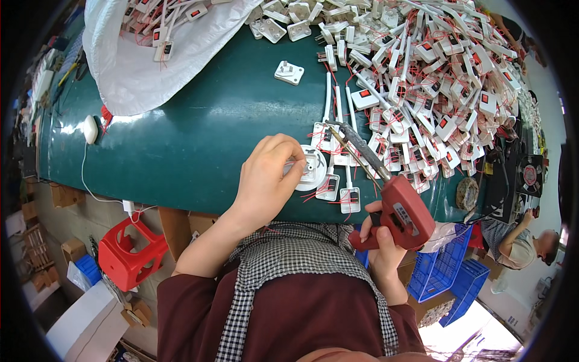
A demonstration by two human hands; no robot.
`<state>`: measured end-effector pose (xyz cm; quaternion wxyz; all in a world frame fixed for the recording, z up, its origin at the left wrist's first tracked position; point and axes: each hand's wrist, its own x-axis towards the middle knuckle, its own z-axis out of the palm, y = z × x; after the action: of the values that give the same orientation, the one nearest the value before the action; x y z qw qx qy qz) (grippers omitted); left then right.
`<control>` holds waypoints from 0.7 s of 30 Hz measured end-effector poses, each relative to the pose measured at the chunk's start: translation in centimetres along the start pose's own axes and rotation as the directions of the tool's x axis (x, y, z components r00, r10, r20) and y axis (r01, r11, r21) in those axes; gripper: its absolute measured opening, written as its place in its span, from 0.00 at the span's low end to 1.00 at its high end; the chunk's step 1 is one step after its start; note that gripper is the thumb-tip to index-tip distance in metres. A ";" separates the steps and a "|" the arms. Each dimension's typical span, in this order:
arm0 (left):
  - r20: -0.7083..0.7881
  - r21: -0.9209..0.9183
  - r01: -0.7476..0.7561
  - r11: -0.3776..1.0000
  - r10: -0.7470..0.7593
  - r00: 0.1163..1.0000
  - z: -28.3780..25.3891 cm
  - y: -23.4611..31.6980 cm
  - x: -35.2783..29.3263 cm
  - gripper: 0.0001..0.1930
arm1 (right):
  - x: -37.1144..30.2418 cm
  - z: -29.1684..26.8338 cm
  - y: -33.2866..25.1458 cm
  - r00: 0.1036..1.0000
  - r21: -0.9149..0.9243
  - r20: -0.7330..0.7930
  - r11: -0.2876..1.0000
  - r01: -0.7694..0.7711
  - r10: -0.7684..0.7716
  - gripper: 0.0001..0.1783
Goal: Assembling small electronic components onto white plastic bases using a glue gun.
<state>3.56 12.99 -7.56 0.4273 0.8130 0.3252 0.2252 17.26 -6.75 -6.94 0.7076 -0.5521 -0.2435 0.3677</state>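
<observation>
While your right hand [387,253] grips the red soldering gun [407,211] by its handle, fingers wrapped around it, the metal barrel slants up and to the left over a group of small white cases [350,200]. Whether its tip touches one cannot be told.

Your left hand [270,169] is palm down, fingers bent, with thumb and forefinger close together at a round white holder [321,176]; cannot tell whether they pinch anything. The holder lies on the green table [205,139] near its front edge, just left of the cases, with a squarish white piece [310,163] on it, partly hidden by your fingers. Red wires stick out from the cases.

A white plug part [289,72] lies apart, farther back. To the right: a large heap of white switches [446,123], many with red buttons. Back left: a white bag [142,87] containing similar pieces.
</observation>
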 end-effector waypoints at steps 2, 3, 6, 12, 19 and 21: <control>0.031 0.012 0.002 1.000 -0.002 1.000 -0.2 -0.1 -0.1 0.06 | 0.0 0.1 -0.1 1.000 0.012 -0.010 1.000 -0.006 0.006 0.31; 0.061 0.024 0.002 1.000 -0.004 0.998 -0.2 -0.1 -0.2 0.09 | -0.1 0.2 -0.1 1.000 0.024 -0.021 1.000 -0.011 0.011 0.31; 0.117 0.101 -0.033 0.994 0.021 0.993 -1.3 2.2 0.1 0.17 | -0.1 -0.9 0.0 0.995 0.040 -0.076 0.997 0.070 -0.067 0.31; 0.260 0.307 -0.119 0.944 0.037 0.965 -2.6 1.6 -0.6 0.25 | -0.2 -2.2 -1.4 0.991 0.565 0.126 0.825 -0.027 -0.054 0.45; -0.018 0.088 -0.124 0.988 0.126 0.992 -8.1 0.2 -3.4 0.21 | 0.2 -1.7 3.0 0.895 -0.697 0.247 0.574 0.430 -0.370 0.58; -0.055 0.098 -0.049 0.994 0.055 0.997 -12.3 -2.5 -6.3 0.21 | 1.0 -1.0 4.6 0.879 -0.813 0.317 0.376 0.446 -0.356 0.55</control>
<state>-9.53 16.20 -3.67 0.3720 0.8340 0.3265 0.2437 17.50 -6.04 -11.67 0.3862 -0.7383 -0.5519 0.0351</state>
